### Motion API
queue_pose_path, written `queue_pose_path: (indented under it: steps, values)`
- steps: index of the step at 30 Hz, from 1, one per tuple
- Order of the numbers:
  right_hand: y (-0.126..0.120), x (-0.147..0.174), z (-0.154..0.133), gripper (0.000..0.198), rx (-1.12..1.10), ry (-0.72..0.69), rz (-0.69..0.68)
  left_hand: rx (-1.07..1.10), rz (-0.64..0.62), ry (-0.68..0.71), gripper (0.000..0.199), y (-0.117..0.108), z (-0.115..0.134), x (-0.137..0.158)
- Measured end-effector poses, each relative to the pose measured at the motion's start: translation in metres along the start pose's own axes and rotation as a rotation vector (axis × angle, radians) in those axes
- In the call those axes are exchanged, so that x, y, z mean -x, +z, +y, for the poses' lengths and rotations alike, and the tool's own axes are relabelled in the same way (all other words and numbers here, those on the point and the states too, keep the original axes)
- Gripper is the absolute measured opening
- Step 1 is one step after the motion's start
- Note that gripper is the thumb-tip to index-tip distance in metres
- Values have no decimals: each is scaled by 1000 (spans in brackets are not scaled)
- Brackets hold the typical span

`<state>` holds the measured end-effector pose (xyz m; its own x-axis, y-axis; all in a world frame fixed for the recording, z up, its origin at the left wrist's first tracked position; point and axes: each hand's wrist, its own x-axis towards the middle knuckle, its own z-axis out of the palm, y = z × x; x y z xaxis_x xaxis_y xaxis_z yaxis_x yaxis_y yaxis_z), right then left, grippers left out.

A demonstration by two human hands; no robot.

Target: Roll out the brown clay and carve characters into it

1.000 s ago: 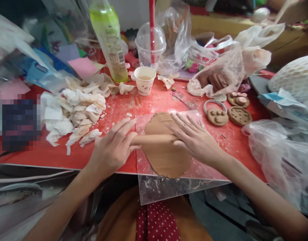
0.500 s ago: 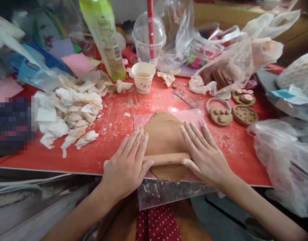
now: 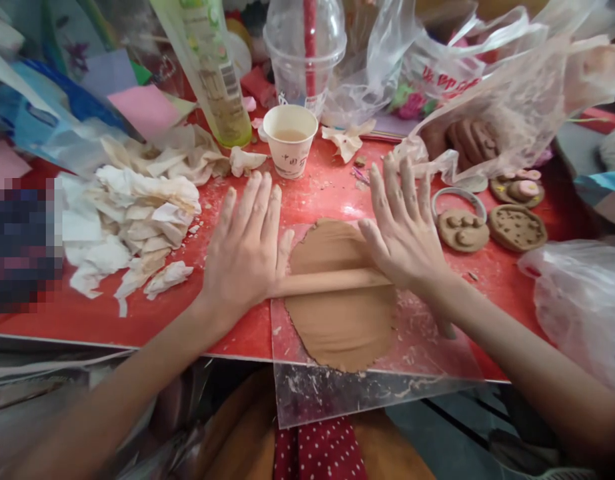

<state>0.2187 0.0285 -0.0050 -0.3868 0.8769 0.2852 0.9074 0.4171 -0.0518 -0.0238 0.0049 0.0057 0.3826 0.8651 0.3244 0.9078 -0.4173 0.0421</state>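
Flat, with fingers spread, the left hand (image 3: 245, 247) and right hand (image 3: 407, 233) rest over the ends of a long, smooth, light-brown roller (image 3: 332, 282). It has rolled forward to the middle of the flat brown clay (image 3: 345, 323), likely thinning it. White crumpled tissues (image 3: 137, 207) lie left; a white paper cup (image 3: 290, 150) stands beyond, not blocking.

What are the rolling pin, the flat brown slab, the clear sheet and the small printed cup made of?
Rolling pin: probably wood, smooth and matte; straight, pale tan, grain not resolvable.
Brown slab: likely clay, mostly matte; ragged edge, surface ripples.
Clear sheet: looks like plastic, smooth; see-through with pale smears.
Printed cup: seems paper, off-white; opaque wall, printed characters.
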Motion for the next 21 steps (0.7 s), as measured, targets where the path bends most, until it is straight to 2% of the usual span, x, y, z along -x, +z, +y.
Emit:
queue_pose_path:
  steps: [3, 5, 9, 11, 12, 14, 18, 19, 21]
  values:
    - [-1, -22, 4, 70, -4, 54, 27, 48, 89, -44, 56, 0, -9, -18]
    - [-3, -15, 0, 70, -6, 43, 16, 56, 81, -53, 56, -1, -7, -10]
    - [-13, 55, -19, 73, -3, -114, -97, 42, -84, 21, 62, -7, 20, 57]
    - [-17, 82, -28, 74, 46, -163, -98, 20, -94, 70, 62, -9, 30, 84]
    - [-17, 85, -29, 73, 66, -160, -86, 10, -87, 78, 62, -8, 31, 87]
    - [-13, 66, -25, 70, 72, -108, -53, 5, -62, 48, 61, -5, 22, 68]
    - [2, -14, -4, 77, 23, 72, 10, 43, 64, -107, 60, 1, -8, -6]
    - [4, -24, -1, 78, 5, 96, 22, 39, 88, -131, 60, 1, -12, -15]
    - [3, -16, -3, 76, -38, 66, 19, 22, 69, -128, 62, -1, -8, -5]
